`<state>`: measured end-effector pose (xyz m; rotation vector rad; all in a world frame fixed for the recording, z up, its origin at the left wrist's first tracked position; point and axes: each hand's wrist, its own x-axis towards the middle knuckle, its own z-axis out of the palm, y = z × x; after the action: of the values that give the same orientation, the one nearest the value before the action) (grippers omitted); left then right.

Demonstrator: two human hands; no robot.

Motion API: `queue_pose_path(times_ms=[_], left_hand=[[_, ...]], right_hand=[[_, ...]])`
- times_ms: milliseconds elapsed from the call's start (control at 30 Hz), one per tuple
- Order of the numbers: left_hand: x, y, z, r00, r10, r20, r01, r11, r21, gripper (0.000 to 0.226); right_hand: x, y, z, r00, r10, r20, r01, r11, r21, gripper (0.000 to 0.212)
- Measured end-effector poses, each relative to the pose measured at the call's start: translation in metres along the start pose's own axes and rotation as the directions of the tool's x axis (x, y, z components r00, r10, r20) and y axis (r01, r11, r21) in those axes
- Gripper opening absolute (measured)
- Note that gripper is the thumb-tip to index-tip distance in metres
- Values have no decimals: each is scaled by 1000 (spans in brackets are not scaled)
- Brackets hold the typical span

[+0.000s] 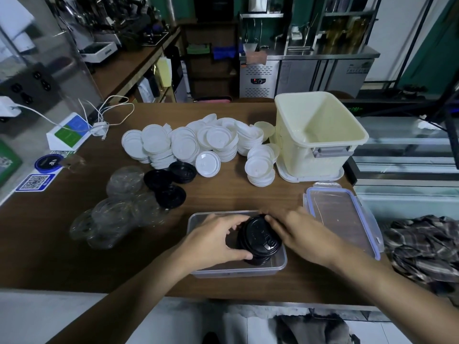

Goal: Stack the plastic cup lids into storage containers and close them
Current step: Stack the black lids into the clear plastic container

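Note:
A stack of black cup lids (259, 238) stands inside a clear rectangular container (238, 271) near the table's front edge. My left hand (218, 240) grips the stack from the left, thumb curled under its near side. My right hand (298, 230) touches the stack's right side with fingers stretched along it. The container's clear lid with blue clips (342, 217) lies flat to the right. Three loose black lids (171, 182) lie further back, beside a pile of clear lids (116, 214). Several white lids (198, 145) are heaped behind.
An open cream tub (320, 137) stands on its lid at the back right. A plaid cloth (427, 249) lies at the right edge. A white stand (68, 132), charger cables (109, 117) and QR stickers (34, 182) sit at the left.

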<state>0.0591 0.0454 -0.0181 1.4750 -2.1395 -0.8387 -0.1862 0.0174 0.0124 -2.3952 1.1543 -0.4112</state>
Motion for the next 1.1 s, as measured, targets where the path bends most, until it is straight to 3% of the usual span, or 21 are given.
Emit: queue_pose_path(times_ms=[67, 133, 267, 633, 833, 967, 1100], left_hand=[[0, 1, -3, 1000, 15, -7, -15, 1000, 11, 72], [-1, 2, -5, 1000, 7, -3, -7, 1000, 4, 71], [1, 0, -8, 998, -2, 56, 2, 1000, 3, 75], [2, -3, -10, 998, -12, 66, 18, 996, -92, 83], [5, 1, -12, 997, -79, 4, 79, 976, -201, 56], [6, 2, -9, 994, -101, 51, 109, 969, -223, 58], [9, -5, -7, 983, -164, 76, 179, 947, -267, 55]], right_hand=[[-3, -2, -3, 998, 41, 55, -41, 999, 11, 24], [-8, -5, -8, 992, 64, 111, -66, 998, 19, 47], [-11, -5, -8, 986, 23, 167, -15, 999, -47, 81], [-1, 0, 6, 987, 22, 162, -7, 995, -95, 90], [2, -4, 9, 988, -40, 149, 70, 978, -199, 82], [5, -3, 11, 986, -37, 161, 78, 963, -256, 79], [2, -3, 10, 987, 5, 161, 26, 982, -187, 84]])
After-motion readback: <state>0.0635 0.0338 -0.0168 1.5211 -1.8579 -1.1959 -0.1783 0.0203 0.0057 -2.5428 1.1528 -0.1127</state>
